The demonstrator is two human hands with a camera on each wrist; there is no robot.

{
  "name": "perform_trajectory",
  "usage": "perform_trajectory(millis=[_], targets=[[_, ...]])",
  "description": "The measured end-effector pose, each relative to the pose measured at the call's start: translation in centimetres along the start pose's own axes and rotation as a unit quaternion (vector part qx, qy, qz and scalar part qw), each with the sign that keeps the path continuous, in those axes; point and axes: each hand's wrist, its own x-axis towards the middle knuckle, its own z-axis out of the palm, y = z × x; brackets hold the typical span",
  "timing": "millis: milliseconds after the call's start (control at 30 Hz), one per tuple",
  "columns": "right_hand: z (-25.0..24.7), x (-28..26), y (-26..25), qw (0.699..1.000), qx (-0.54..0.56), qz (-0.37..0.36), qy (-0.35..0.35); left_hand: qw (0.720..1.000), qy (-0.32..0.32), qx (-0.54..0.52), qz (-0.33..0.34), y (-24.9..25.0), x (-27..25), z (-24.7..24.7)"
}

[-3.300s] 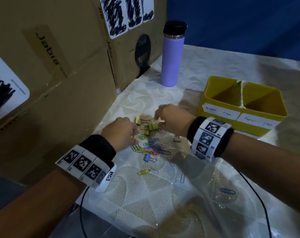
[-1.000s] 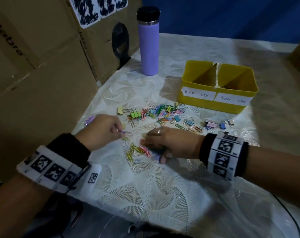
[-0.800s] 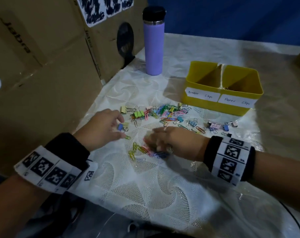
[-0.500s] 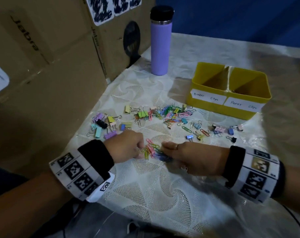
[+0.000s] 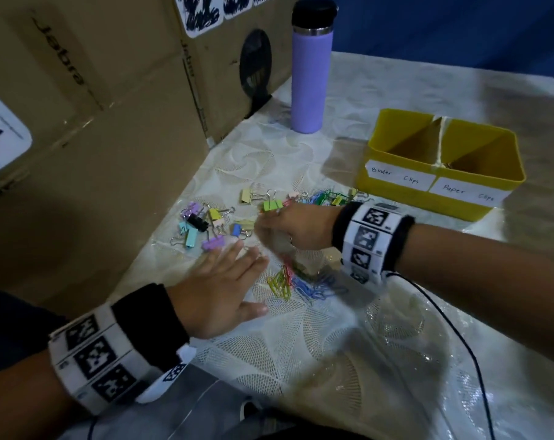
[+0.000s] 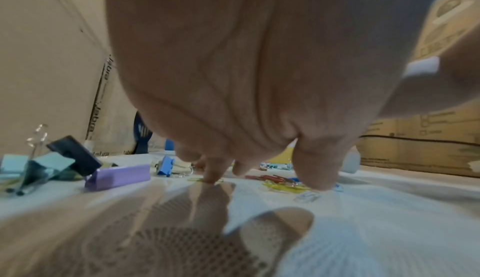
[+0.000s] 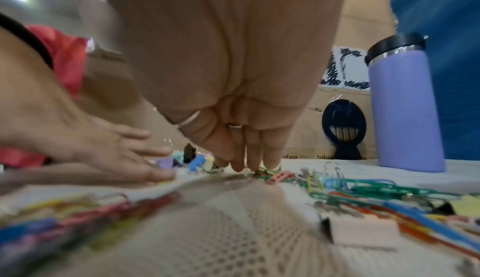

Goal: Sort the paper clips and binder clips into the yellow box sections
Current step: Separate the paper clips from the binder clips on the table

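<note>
At centre frame, our left hand (image 5: 218, 293) lies flat with fingers spread beside the paper clips (image 5: 296, 282); our right hand (image 5: 296, 225), fingers straight, touches binder clips (image 5: 206, 225). The yellow box (image 5: 440, 182) sits at right.

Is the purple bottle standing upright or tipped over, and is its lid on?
Upright and capped. The purple bottle stands on its base on the tablecloth beside the cardboard box, its black lid on top.

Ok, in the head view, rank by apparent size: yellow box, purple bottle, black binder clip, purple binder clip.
1. yellow box
2. purple bottle
3. and 4. purple binder clip and black binder clip look too alike to rank.
</note>
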Motion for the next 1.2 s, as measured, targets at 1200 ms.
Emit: perform_trajectory(millis=[1200], targets=[[3.9, -5.2, -3.8, 0.986, 0.102, 0.116, 0.054, 0.991, 0.126, -0.045, 0.033, 2.7, 2.2, -2.1]])
